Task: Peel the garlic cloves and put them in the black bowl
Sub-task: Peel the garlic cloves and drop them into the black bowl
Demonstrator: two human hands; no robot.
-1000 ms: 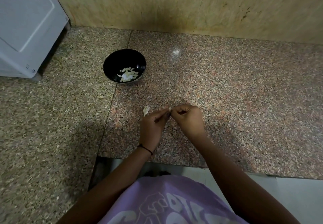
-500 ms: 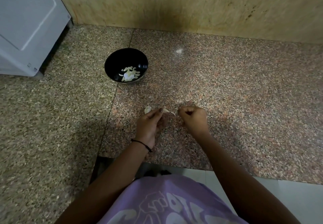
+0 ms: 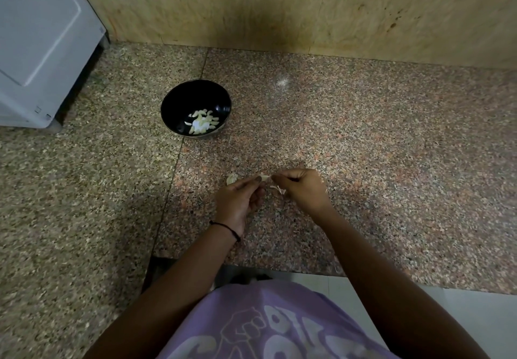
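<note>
Head view: speckled granite counter (image 3: pixel 363 148), beige wall (image 3: pixel 279 8) behind, white appliance (image 3: pixel 36 36) far left, black bowl (image 3: pixel 179 101) near seam. Left hand (image 3: pixel 237 199), right hand (image 3: pixel 302 188) both pinching garlic clove (image 3: pixel 264 176).

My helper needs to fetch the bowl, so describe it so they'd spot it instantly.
On the speckled counter, look left toward the white appliance. The bowl sits just right of it, on the counter's seam. It is round and black, with pale cloves inside, the only dish there.
</note>
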